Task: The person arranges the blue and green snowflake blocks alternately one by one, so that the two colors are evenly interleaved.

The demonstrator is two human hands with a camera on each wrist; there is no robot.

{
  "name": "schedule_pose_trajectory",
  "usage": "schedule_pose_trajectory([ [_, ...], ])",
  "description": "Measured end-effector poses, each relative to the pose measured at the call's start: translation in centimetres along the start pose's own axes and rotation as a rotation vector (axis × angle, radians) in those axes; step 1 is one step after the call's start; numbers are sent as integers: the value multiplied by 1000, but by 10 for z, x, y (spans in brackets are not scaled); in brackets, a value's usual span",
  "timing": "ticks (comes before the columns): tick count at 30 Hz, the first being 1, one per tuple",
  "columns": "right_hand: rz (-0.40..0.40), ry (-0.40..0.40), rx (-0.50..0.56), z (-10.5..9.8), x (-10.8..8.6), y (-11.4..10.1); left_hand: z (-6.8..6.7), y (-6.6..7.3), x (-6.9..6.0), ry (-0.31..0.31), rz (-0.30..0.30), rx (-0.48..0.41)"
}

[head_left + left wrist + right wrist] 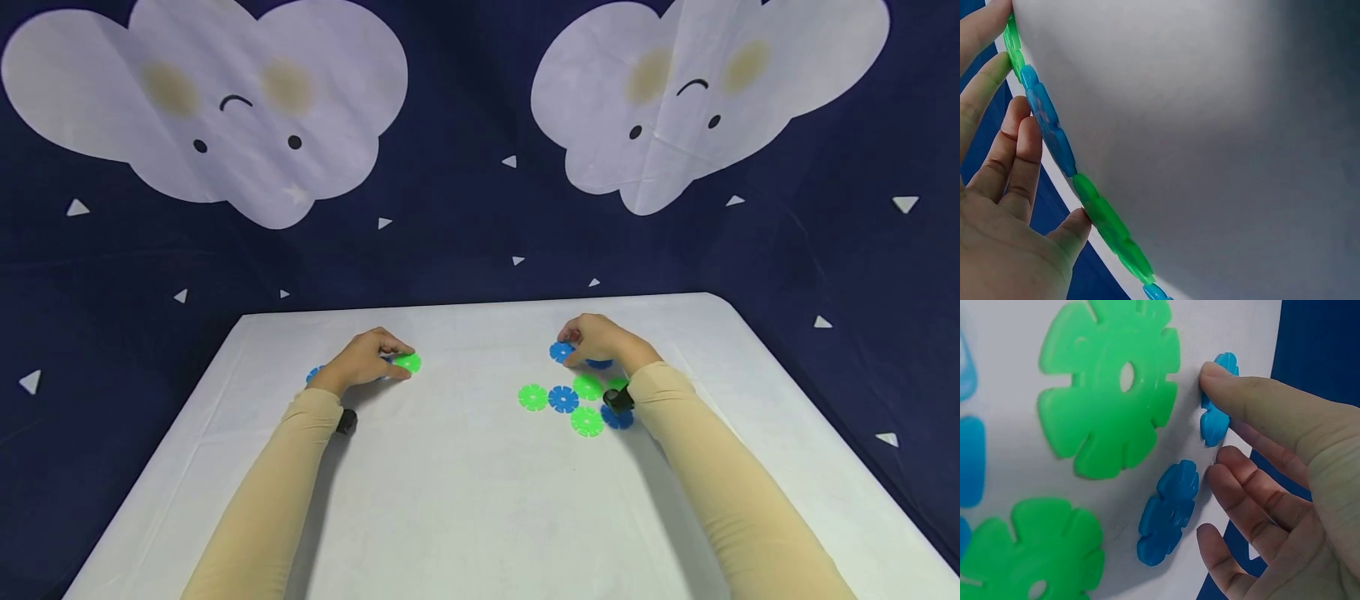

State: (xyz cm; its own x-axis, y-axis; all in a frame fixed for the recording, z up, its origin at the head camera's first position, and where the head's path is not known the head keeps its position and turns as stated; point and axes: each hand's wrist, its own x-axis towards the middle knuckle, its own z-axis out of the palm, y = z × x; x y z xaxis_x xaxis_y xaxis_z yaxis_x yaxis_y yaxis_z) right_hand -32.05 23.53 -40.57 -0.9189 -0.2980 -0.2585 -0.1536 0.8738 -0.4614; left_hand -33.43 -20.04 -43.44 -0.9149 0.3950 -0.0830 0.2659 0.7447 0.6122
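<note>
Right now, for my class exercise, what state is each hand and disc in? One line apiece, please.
Left hand: pinching a green disc
Green disc: gripped, at one end of a row
Other row discs: in line; linked or not, unclear
Right hand: pinching a blue disc
Blue disc: gripped; lifted or not, unclear
Remaining discs: lying flat, not held

head: above table, facing forward-down | left wrist: low, close | right wrist: close; shares green discs with head
</note>
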Motion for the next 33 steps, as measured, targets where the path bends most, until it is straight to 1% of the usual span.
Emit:
schedule_pose_trajectory([
  [4,26,4,9,0,-1,-2,0,0,1,-3,-2,9],
  [13,57,-8,26,0,4,-4,-2,0,-2,-6,-2,-13],
  [22,55,-22,23,-2,2,-3,-4,3,-2,-16,1,-10],
  [33,37,6,-5,0,3,-3,0,2,-2,-8,-5,-18],
])
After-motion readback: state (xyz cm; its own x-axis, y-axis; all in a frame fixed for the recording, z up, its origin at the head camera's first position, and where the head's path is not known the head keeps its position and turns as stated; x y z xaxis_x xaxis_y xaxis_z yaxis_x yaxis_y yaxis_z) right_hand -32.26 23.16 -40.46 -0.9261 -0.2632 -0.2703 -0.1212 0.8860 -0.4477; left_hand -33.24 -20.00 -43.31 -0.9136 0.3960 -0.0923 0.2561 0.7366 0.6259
